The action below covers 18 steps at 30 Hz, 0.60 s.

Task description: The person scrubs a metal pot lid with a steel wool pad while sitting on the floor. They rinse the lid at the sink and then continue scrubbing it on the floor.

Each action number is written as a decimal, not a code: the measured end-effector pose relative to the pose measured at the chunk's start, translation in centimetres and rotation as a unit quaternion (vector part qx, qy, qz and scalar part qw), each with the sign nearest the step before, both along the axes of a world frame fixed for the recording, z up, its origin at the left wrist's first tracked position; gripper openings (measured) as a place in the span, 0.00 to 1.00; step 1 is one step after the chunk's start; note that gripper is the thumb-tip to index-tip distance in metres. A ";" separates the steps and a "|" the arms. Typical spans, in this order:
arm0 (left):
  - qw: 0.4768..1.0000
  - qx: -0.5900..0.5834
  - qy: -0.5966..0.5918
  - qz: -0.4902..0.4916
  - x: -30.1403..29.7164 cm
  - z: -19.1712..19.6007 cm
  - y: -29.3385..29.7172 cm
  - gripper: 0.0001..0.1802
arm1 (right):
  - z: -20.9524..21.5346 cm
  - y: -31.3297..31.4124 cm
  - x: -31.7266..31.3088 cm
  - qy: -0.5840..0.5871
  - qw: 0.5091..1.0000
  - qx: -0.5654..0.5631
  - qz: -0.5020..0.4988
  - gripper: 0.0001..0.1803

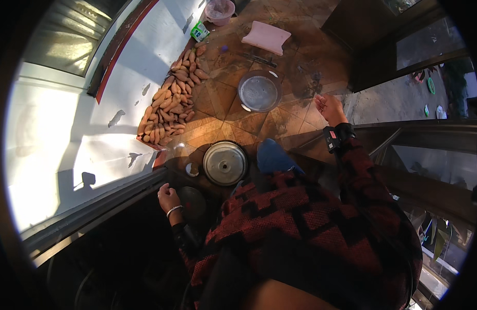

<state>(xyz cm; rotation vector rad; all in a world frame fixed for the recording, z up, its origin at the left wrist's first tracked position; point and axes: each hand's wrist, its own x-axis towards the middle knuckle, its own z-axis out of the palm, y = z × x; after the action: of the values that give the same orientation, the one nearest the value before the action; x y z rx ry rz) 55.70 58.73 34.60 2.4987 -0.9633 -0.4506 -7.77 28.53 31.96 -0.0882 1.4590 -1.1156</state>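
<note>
My right hand (330,109) is raised over the tiled floor on the right, fingers loosely curled and slightly apart, nothing in it. Low on the left, beside the door frame, hangs my left hand (169,198); its fingers look relaxed and apart, with nothing seen in them. Between the hands, near my feet, sits a round pot with a metal lid (224,170) that has a dark centre. Farther ahead, a round metal pan (259,92) with light handles stands on the floor, apart from my right hand.
Sweet potatoes (172,101) lie heaped along the white wall (114,98). Ahead are a pink board-like piece (266,37), a pink basin (219,11), and a green-and-white packet (200,32). My blue shoe (272,156) is beside the pot. A dark door (380,39) stands at the right.
</note>
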 end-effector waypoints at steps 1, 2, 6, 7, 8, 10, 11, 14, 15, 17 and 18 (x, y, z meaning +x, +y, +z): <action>1.000 -0.006 -0.016 -0.017 -0.4 -0.1 0.1 0.14 | -0.2 -0.4 0.8 -0.018 1.000 -0.004 0.004 0.15; 0.998 -0.035 -0.035 -0.044 -0.9 0.0 -0.2 0.14 | -0.3 -0.8 1.7 -0.038 0.999 -0.005 0.008 0.16; 0.999 -0.030 -0.041 -0.005 -2.5 2.4 -2.9 0.14 | 0.7 -3.7 3.6 -0.067 0.994 -0.045 0.075 0.15; 0.999 -0.014 -0.048 0.010 -2.8 2.8 -4.2 0.14 | 1.0 -5.3 3.8 -0.051 0.994 -0.053 0.082 0.15; 0.999 -0.004 -0.047 0.027 -3.1 3.2 -5.6 0.13 | 1.1 -6.8 4.1 -0.030 0.996 -0.034 0.080 0.15; 0.998 -0.015 -0.041 0.051 -3.8 3.4 -8.2 0.14 | 1.0 -10.5 4.4 -0.011 0.996 -0.008 0.087 0.15; 0.997 -0.018 -0.036 0.065 -4.1 3.5 -9.1 0.14 | 0.7 -12.0 4.8 -0.023 0.995 0.001 0.102 0.15; 0.993 0.028 -0.016 0.111 -6.3 3.1 -12.4 0.15 | 0.1 -18.3 6.1 -0.023 0.988 0.042 0.144 0.14; 0.991 0.041 -0.016 0.123 -7.1 3.1 -13.5 0.15 | 0.1 -19.9 6.7 -0.025 0.986 0.042 0.160 0.14; 0.986 0.081 0.004 0.143 -8.8 3.0 -15.6 0.15 | 0.5 -22.9 8.0 -0.012 0.981 0.047 0.189 0.14; 0.982 0.104 0.020 0.157 -9.1 3.0 -16.5 0.14 | 0.8 -24.5 9.2 0.009 0.976 0.063 0.206 0.16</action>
<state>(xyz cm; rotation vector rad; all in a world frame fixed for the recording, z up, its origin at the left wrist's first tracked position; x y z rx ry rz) 46.63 42.19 37.64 2.7524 -0.5125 -0.5172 1.44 4.05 32.81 -0.2981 1.4417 -0.6848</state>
